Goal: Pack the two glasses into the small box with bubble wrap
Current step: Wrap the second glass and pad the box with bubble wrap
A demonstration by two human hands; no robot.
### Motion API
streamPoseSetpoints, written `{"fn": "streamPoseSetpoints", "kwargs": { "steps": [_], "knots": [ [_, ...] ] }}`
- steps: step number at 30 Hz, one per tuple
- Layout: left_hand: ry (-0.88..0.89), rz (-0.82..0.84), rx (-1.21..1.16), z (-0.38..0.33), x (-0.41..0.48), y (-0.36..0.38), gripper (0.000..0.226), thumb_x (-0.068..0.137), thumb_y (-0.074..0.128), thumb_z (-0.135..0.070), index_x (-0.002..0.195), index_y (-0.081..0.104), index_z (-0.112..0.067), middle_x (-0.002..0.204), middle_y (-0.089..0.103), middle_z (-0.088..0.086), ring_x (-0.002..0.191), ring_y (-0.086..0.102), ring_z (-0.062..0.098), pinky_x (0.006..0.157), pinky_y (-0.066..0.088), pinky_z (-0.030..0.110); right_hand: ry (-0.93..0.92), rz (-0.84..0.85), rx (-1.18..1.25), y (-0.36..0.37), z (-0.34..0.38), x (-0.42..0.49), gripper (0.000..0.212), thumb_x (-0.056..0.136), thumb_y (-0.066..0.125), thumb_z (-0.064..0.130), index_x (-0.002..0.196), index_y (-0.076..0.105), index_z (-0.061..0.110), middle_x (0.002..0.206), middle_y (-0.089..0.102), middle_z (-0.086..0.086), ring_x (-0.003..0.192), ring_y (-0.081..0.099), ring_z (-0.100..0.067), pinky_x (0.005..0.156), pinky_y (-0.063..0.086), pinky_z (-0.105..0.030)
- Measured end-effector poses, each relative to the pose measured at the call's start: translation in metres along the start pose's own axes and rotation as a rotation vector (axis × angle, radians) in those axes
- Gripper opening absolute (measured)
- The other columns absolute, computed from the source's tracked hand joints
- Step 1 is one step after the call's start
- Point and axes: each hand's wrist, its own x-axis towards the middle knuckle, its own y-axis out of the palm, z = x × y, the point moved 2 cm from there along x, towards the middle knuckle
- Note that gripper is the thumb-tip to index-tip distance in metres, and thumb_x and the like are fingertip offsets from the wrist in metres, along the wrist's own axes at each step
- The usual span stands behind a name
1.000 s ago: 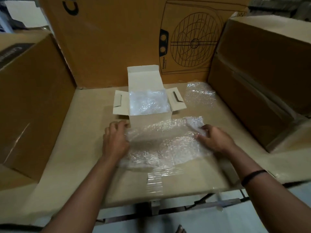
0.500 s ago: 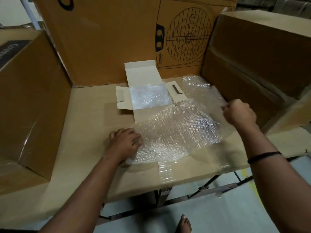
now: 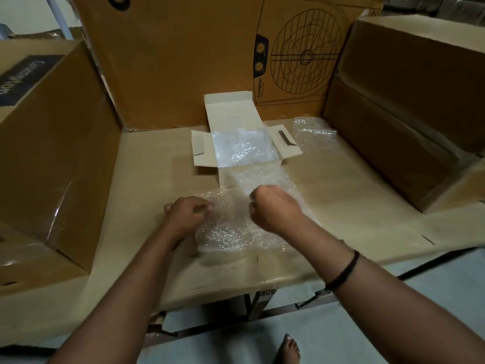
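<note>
A small white box point(image 3: 231, 111) stands open in the middle of the cardboard-covered table point(image 3: 354, 206), its flaps spread, with bubble wrap point(image 3: 242, 148) filling its inside. In front of it lies a sheet of bubble wrap point(image 3: 228, 229). My left hand point(image 3: 185, 215) rests on the sheet's left edge with curled fingers pinching it. My right hand point(image 3: 273, 208) is a fist that grips the sheet's other side and holds it folded up over the middle. No glass is plainly visible; whatever is under the wrap is hidden.
Another piece of bubble wrap point(image 3: 315, 132) lies right of the box. Large brown cartons stand at the left point(image 3: 47, 153), back point(image 3: 183, 61) and right point(image 3: 406, 101). The table's front edge is close, with floor and a bare foot point(image 3: 288, 349) below.
My right hand, which had pulled the sheet's right side out and up, has swung back left over the middle, folding the wrap. My left hand stays on the left edge.
</note>
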Motion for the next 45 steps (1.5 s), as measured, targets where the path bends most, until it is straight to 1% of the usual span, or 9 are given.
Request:
{"fn": "streamPoseSetpoints", "kwargs": {
  "steps": [4,9,14,20,24,28,34,39,45],
  "knots": [
    [-0.206,0.010,-0.684,0.000,-0.005,-0.015,0.052,0.103,0.034,-0.039,0.091,0.075,-0.009,0.098,0.070,0.011,0.097,0.063,0.024,0.088,0.047,0.032,0.017,0.135,0.266,0.032,0.033,0.020,0.015,0.091,0.056,0.017,0.079,0.056,0.009,0.088,0.060,-0.011,0.067,0.055,-0.023,0.058,0.039,-0.024],
    [-0.327,-0.020,-0.782,0.004,-0.001,-0.025,0.063,0.102,0.026,-0.048,0.089,0.069,-0.005,0.077,0.073,0.004,0.070,0.068,0.016,0.074,0.053,0.024,-0.040,0.201,0.374,0.053,0.054,0.035,0.027,0.090,0.058,0.019,0.067,0.053,0.008,0.071,0.054,-0.012,0.069,0.052,-0.028,0.049,0.031,-0.027],
    [-0.273,-0.027,-0.676,-0.001,0.007,-0.027,0.004,0.083,0.071,-0.007,0.080,0.069,-0.004,0.066,0.068,0.005,0.061,0.061,0.018,0.066,0.051,0.030,-0.161,0.308,0.530,0.052,0.046,0.031,0.040,0.097,0.057,0.037,0.074,0.062,0.005,0.065,0.054,-0.010,0.056,0.048,-0.019,0.054,0.036,-0.029],
    [-0.315,-0.097,-0.486,0.010,0.003,-0.032,0.037,0.056,0.062,-0.009,0.091,0.072,-0.017,0.080,0.072,0.006,0.066,0.062,0.021,0.069,0.054,0.039,-0.188,-0.079,0.044,0.039,-0.026,0.034,0.030,0.097,0.057,0.032,0.124,0.066,0.022,0.131,0.062,-0.003,0.110,0.056,-0.019,0.092,0.044,-0.032],
    [-0.256,-0.020,-0.394,0.021,-0.007,-0.034,0.068,0.051,0.062,-0.018,0.118,0.057,-0.027,0.089,0.069,0.007,0.073,0.063,0.025,0.072,0.053,0.038,-0.164,0.062,-0.185,0.061,-0.061,0.029,0.050,0.097,0.043,0.052,0.142,0.046,0.029,0.153,0.039,-0.004,0.138,0.035,-0.026,0.110,0.030,-0.044],
    [-0.187,0.087,0.183,0.017,-0.013,-0.030,0.080,0.070,0.061,-0.021,0.143,0.032,-0.036,0.104,0.064,0.005,0.101,0.060,0.029,0.091,0.046,0.040,-0.183,0.131,-0.110,0.071,-0.073,0.028,0.058,0.100,0.036,0.056,0.151,0.032,0.030,0.162,0.024,-0.003,0.148,0.022,-0.023,0.117,0.020,-0.044],
    [0.080,-0.034,0.376,0.000,-0.016,-0.022,0.048,0.082,0.060,-0.032,0.129,0.054,-0.044,0.128,0.042,-0.009,0.115,0.032,0.016,0.090,0.023,0.034,0.132,-0.192,0.057,0.048,-0.077,0.020,0.047,0.095,0.052,0.043,0.135,0.051,0.018,0.132,0.054,-0.009,0.113,0.053,-0.026,0.097,0.044,-0.040],
    [0.056,0.041,0.442,-0.004,-0.013,-0.013,0.032,0.089,0.049,-0.038,0.116,0.066,-0.038,0.126,0.050,-0.012,0.116,0.034,0.014,0.089,0.020,0.035,0.334,0.097,0.152,0.046,-0.085,0.021,0.025,0.087,0.069,0.043,0.089,0.056,0.022,0.084,0.065,0.002,0.074,0.061,-0.014,0.062,0.047,-0.028],
    [0.116,0.000,0.447,-0.020,-0.012,0.000,0.041,0.083,0.057,-0.035,0.124,0.060,-0.038,0.131,0.046,-0.010,0.121,0.035,0.017,0.095,0.023,0.037,0.219,0.003,0.500,0.029,-0.090,0.031,0.016,0.089,0.071,0.027,0.081,0.059,0.019,0.076,0.066,-0.001,0.069,0.063,-0.019,0.058,0.046,-0.029]
  ]
}}
